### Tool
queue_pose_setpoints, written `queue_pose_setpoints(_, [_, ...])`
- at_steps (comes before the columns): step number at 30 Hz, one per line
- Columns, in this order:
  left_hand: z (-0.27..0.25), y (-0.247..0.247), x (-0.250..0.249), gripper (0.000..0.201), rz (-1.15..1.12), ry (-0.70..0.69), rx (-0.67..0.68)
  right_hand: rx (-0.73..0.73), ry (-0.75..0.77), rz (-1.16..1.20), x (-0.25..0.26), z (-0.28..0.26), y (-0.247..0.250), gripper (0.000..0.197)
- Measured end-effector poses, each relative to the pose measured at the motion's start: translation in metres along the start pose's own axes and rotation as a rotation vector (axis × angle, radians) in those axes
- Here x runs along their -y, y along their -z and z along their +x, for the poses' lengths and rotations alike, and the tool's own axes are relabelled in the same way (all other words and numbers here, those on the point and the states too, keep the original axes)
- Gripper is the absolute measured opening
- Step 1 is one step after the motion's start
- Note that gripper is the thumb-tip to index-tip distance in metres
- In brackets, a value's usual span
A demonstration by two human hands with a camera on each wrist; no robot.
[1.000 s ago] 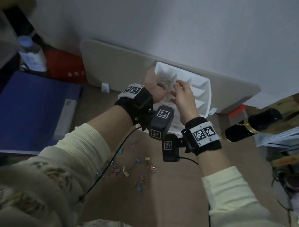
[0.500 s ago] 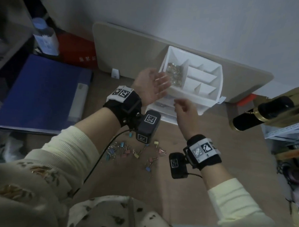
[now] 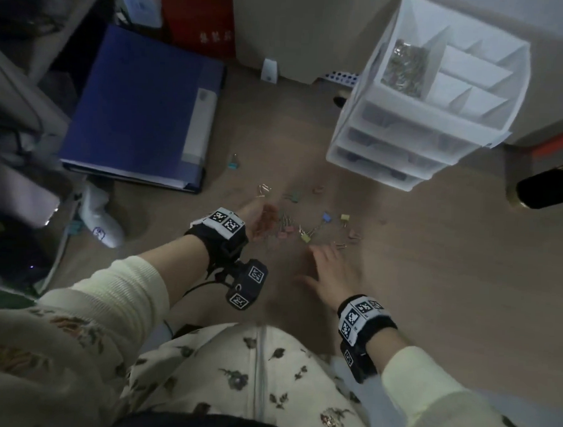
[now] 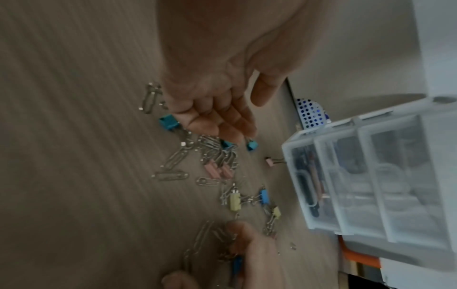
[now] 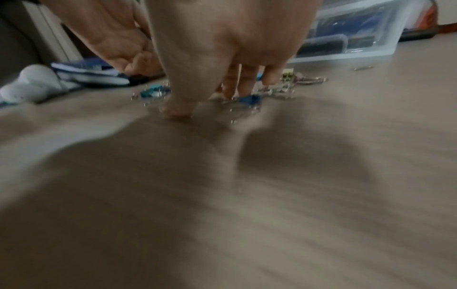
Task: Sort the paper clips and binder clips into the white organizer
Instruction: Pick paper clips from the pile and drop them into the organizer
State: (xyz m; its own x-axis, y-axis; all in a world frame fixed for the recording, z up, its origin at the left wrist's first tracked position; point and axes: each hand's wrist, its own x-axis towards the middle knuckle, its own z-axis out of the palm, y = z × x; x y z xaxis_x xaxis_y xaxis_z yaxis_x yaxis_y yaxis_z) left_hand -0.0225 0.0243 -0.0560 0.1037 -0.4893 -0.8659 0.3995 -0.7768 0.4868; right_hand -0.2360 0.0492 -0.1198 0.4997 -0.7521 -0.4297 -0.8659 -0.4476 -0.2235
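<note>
The white organizer (image 3: 368, 126) stands on the floor at the upper right, with a heap of paper clips (image 3: 406, 67) in its left top compartment. Loose coloured binder clips (image 3: 306, 237) and paper clips (image 3: 264, 189) lie scattered on the floor in front of it. My left hand (image 3: 268, 219) hovers palm-up at the left edge of the pile, its fingers relaxed and empty (image 4: 237, 125). My right hand (image 3: 320, 257) reaches down at the near edge of the pile. Its thumb (image 5: 178, 109) touches the floor and its fingers (image 5: 247, 84) rest among the clips.
A blue ring binder (image 3: 139, 107) lies to the left, with one stray binder clip (image 3: 233, 171) beside it. A white object (image 3: 102, 218) sits near its corner. A black bottle (image 3: 549, 189) lies at the right. A beige board (image 3: 298, 30) leans behind the organizer.
Both hands have come down from the organizer's top to the pile of clips on the floor. The left palm is empty, and the right hand has spread its fingers onto the clips.
</note>
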Motion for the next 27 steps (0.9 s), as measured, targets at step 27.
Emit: queue_pose_setpoints(27, [-0.001, 0.024, 0.030, 0.029, -0.140, 0.034, 0.302, -0.431, 0.375, 0.247, 0.083, 0.029, 0.048, 0.025])
